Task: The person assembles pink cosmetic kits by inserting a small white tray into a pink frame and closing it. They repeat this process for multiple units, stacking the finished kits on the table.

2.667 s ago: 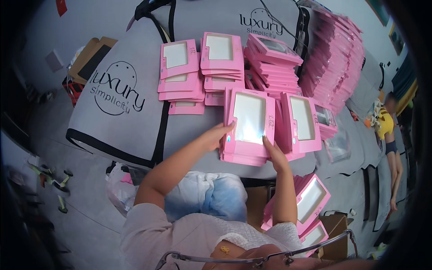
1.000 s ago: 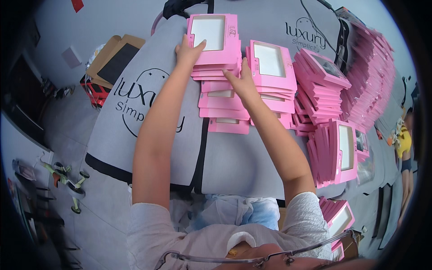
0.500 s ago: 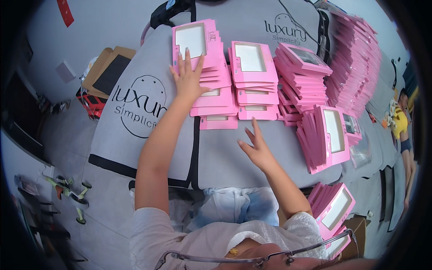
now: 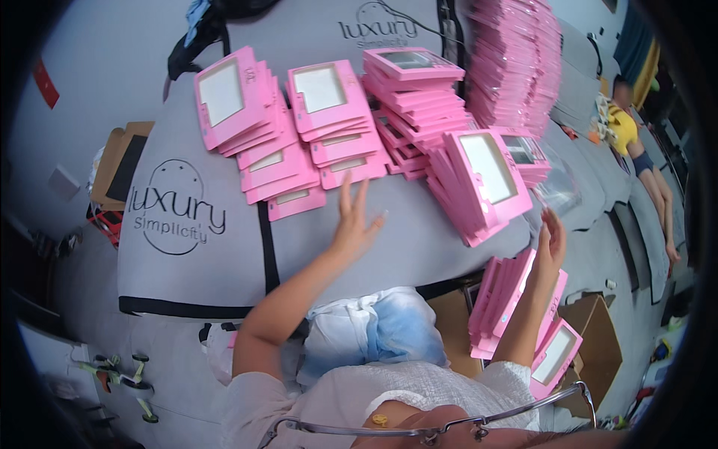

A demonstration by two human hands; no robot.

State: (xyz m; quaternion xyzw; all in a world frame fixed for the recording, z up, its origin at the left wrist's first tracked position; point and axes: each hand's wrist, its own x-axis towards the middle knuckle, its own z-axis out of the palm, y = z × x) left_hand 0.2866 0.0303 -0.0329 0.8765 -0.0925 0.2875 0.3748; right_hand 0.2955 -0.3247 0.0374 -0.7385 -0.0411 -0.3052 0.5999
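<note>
My left hand (image 4: 355, 223) hovers over the grey cover, its fingers spread and nothing in them. Just beyond its fingertips lies a fanned row of flat pink window boxes (image 4: 350, 142); a second fanned row (image 4: 269, 161) lies to the left of that. At the right, my right hand (image 4: 550, 245) is raised with fingers extended and slightly bent, and I see nothing in it. It is between a leaning stack of pink boxes (image 4: 490, 176) on the cover and another batch of pink boxes (image 4: 508, 307) below, partly hidden behind my right forearm.
A taller pile of pink boxes (image 4: 419, 101) stands behind, beside a high stack in clear wrap (image 4: 516, 67). An open cardboard carton (image 4: 598, 352) sits low at the right. A person (image 4: 636, 142) is on the grey sofa. Far left is a small green ride-on toy (image 4: 131, 378).
My view has swung right. My left hand has left the far-left box row and come back toward me. My right hand has moved right, toward the lower boxes.
</note>
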